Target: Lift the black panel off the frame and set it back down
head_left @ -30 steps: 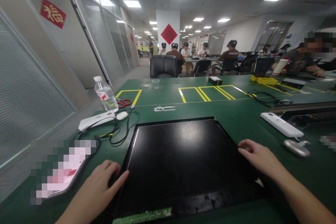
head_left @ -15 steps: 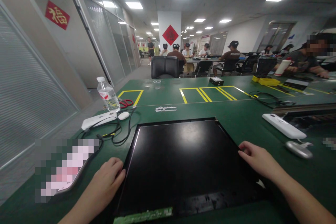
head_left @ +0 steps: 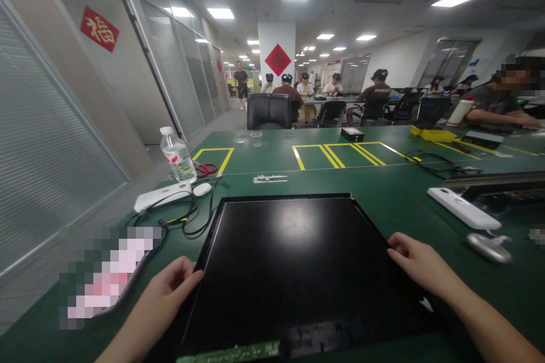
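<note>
A black display panel (head_left: 298, 272) in a dark frame lies before me on the green table, with a ceiling light mirrored in its surface. Along its near edge runs a green circuit board (head_left: 232, 350), partly cut off by the bottom of the view. My left hand (head_left: 170, 286) pinches the panel's left edge between thumb and fingers. On the opposite side, my right hand (head_left: 419, 261) is closed on the right edge. A small pale piece (head_left: 426, 303) shows near the lower right corner. The panel's underside is hidden.
At left are a water bottle (head_left: 176, 156), red-handled scissors (head_left: 206, 169), a white device (head_left: 164, 196), black cables and a blurred-out item. White scraps (head_left: 270, 178) lie beyond the panel. A white power bank (head_left: 462, 207) and silver mouse-shaped object (head_left: 489, 248) sit right. Several people work farther off.
The panel's near end has shifted slightly toward me and left. My left fingers have curled more at the edge, while my right hand keeps its place. A distant person has walked closer.
</note>
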A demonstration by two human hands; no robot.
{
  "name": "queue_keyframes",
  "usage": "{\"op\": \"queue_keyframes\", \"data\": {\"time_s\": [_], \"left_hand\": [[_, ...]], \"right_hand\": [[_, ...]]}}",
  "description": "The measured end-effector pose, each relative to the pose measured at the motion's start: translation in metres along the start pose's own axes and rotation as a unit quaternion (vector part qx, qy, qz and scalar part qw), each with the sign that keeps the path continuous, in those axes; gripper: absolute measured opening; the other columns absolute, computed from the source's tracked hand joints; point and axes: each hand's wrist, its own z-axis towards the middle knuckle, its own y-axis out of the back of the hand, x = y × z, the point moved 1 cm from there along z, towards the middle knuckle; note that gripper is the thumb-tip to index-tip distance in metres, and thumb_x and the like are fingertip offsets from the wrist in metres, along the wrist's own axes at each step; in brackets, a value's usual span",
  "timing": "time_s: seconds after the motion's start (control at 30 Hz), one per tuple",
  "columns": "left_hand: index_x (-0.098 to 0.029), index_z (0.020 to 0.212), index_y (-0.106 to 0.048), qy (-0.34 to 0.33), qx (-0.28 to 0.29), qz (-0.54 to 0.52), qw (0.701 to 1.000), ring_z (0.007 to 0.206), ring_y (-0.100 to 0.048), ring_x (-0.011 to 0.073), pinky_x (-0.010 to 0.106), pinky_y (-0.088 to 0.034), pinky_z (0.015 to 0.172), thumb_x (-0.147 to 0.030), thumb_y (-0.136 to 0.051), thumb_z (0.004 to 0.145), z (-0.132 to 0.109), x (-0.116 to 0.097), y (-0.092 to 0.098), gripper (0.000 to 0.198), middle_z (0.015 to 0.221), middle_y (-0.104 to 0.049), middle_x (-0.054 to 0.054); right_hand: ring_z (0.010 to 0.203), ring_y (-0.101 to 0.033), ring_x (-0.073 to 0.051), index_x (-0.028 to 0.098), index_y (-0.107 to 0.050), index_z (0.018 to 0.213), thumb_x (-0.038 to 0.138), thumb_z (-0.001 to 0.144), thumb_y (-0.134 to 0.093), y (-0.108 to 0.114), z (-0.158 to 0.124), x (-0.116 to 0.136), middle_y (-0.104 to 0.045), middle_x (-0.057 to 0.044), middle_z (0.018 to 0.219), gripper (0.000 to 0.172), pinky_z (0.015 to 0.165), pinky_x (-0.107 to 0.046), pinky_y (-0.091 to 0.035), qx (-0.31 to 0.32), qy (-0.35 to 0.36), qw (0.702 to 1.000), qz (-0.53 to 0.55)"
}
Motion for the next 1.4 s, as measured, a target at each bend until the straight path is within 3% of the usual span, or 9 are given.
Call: {"op": "queue_keyframes", "data": {"time_s": [0.2,0.37,0.57,0.73,0.87,1.07,1.23,1.4], "left_hand": [[-0.026,0.079,-0.049,0.093,0.012,-0.158,0.983,0.052,-0.058,0.0161,0.025,-0.046,0.048,-0.059,-0.08,0.062,-0.007,0.006,-0.009,0.048,0.062,-0.061,-0.008],[-0.026,0.078,-0.051,0.135,-0.01,-0.228,0.964,0.048,-0.059,0.013,0.02,-0.044,0.045,-0.051,-0.085,0.06,-0.011,0.006,-0.013,0.046,0.059,-0.062,-0.01],[-0.028,0.08,-0.051,0.18,-0.035,-0.279,0.943,0.041,-0.061,0.0148,0.021,-0.044,0.04,-0.046,-0.087,0.056,-0.01,0.006,-0.019,0.047,0.052,-0.064,-0.01],[-0.029,0.084,-0.052,0.192,-0.038,-0.302,0.933,0.044,-0.066,0.016,0.022,-0.05,0.045,-0.037,-0.09,0.054,-0.011,0.0,-0.024,0.05,0.054,-0.068,-0.009],[-0.034,0.101,-0.052,0.194,-0.03,-0.308,0.931,0.045,-0.07,0.0201,0.026,-0.054,0.047,-0.032,-0.093,0.049,-0.014,-0.009,-0.025,0.066,0.054,-0.068,-0.012],[-0.035,0.114,-0.055,0.204,0.015,-0.318,0.926,0.055,-0.075,0.0265,0.033,-0.058,0.052,-0.033,-0.095,0.047,-0.017,-0.012,-0.023,0.079,0.067,-0.075,-0.008],[-0.031,0.116,-0.062,0.23,0.024,-0.317,0.92,0.069,-0.077,0.0317,0.038,-0.061,0.06,-0.035,-0.096,0.045,-0.019,-0.019,-0.021,0.078,0.075,-0.08,-0.002],[-0.027,0.11,-0.069,0.222,0.017,-0.3,0.928,0.07,-0.077,0.0323,0.037,-0.061,0.059,-0.037,-0.097,0.041,-0.019,-0.02,-0.017,0.075,0.079,-0.082,0.002]], "right_hand": [[0.064,-0.062,-0.02,0.025,-0.056,0.083,0.038,0.08,-0.047,-0.001,0.0,-0.001,-0.067,0.0,0.066,0.016,0.06,-0.031,-0.039,-0.009,0.0,1.0,0.015],[0.064,-0.062,-0.02,0.025,-0.057,0.083,0.037,0.081,-0.047,0.0,0.0,0.001,-0.067,-0.001,0.067,0.016,0.061,-0.031,-0.04,-0.009,0.004,1.0,0.018],[0.063,-0.062,-0.02,0.026,-0.058,0.081,0.036,0.079,-0.049,0.0,0.0,0.001,-0.065,0.0,0.064,0.013,0.059,-0.03,-0.039,-0.023,0.008,0.999,0.026],[0.062,-0.061,-0.02,0.026,-0.055,0.079,0.036,0.079,-0.049,-0.001,0.001,0.001,-0.064,0.001,0.063,0.013,0.06,-0.03,-0.039,-0.022,0.015,0.999,0.022],[0.063,-0.061,-0.019,0.025,-0.055,0.081,0.037,0.08,-0.047,0.0,0.0,0.001,-0.065,0.001,0.064,0.013,0.06,-0.03,-0.039,-0.015,0.009,1.0,0.019],[0.063,-0.061,-0.02,0.025,-0.056,0.083,0.036,0.08,-0.048,0.001,0.0,0.002,-0.065,0.001,0.064,0.014,0.06,-0.031,-0.04,-0.02,0.006,1.0,0.021],[0.063,-0.06,-0.019,0.026,-0.055,0.082,0.037,0.081,-0.047,0.0,-0.001,0.002,-0.065,0.001,0.064,0.014,0.061,-0.031,-0.04,-0.016,0.006,1.0,0.018],[0.061,-0.06,-0.019,0.026,-0.055,0.08,0.037,0.079,-0.048,0.0,0.0,0.001,-0.064,0.001,0.062,0.014,0.059,-0.03,-0.039,-0.02,0.012,1.0,0.021]]}}
